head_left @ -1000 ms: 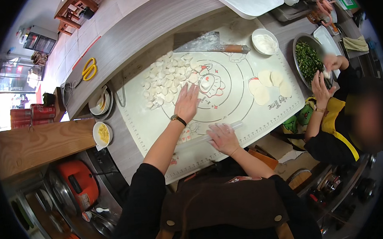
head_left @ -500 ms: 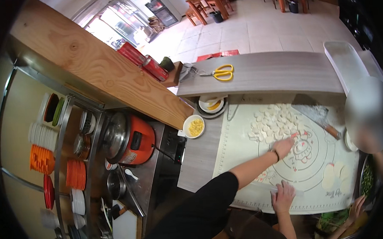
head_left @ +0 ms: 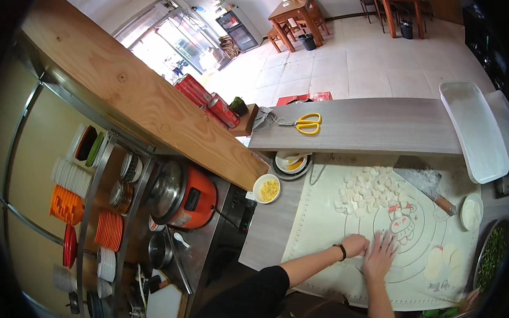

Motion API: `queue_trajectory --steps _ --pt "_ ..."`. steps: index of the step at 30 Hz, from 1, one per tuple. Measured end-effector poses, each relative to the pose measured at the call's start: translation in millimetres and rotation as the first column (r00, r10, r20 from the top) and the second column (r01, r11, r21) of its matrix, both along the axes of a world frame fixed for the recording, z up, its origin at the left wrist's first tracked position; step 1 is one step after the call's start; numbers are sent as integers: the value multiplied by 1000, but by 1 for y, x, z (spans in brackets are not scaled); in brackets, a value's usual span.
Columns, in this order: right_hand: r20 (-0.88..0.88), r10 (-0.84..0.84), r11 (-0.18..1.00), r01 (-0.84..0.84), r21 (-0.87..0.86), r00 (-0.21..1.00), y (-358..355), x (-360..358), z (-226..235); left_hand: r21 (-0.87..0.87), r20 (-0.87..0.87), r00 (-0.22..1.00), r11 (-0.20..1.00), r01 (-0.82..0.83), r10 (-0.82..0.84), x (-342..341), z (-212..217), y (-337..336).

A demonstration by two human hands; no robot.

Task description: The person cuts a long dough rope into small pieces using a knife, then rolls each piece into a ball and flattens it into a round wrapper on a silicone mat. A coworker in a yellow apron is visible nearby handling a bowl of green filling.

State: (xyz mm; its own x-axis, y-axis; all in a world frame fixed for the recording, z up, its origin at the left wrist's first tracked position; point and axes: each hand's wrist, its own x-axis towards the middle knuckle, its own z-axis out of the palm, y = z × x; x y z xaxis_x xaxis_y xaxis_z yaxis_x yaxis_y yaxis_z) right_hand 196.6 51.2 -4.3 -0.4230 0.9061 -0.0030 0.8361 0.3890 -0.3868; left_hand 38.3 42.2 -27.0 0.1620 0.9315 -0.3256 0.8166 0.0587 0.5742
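My left hand [head_left: 357,245], with a dark band at the wrist, is closed low over the printed pastry mat [head_left: 305,243]; what its fingers hold, if anything, is hidden. Right beside it, my right hand [head_left: 380,255] lies with fingers spread on the mat, its fingertips pointing away from me. Beyond both hands is a loose heap of small white dough pieces [head_left: 371,190]. A few flat, pale dough rounds [head_left: 443,262] lie at the mat's near right.
A floury broad blade with a wooden handle [head_left: 441,202], a white bowl of flour [head_left: 471,212] and a pan of chopped greens [head_left: 495,256] stand right. Yellow scissors [head_left: 308,124] lie on the raised ledge. Left are a yellow-filled bowl [head_left: 266,189] and an orange cooker [head_left: 196,199].
My left hand has moved back from the dough pieces, nearer to me, and now sits against my right hand. The other person at the right has mostly left view. The view has tilted up.
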Motion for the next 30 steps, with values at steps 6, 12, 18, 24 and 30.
queue_trajectory --steps 6,12,18,24,30 --pt "81 24 998 -28 54 996 -23 10 4 113 98 981 978 -178 167 4 11 -29" --pt "-56 39 999 -38 15 998 30 -32 -5 -18 -10 998 998 -67 67 -13 3 -3" --pt "191 -31 997 18 69 981 -45 2 -8 119 119 968 965 -234 220 -16 6 -28" --pt "126 -82 994 72 80 989 36 -31 -8 40 -50 998 999 37 -34 -4 -4 5" --pt "204 -137 988 120 98 969 -51 4 -9 92 193 944 953 -289 268 -13 16 -36"
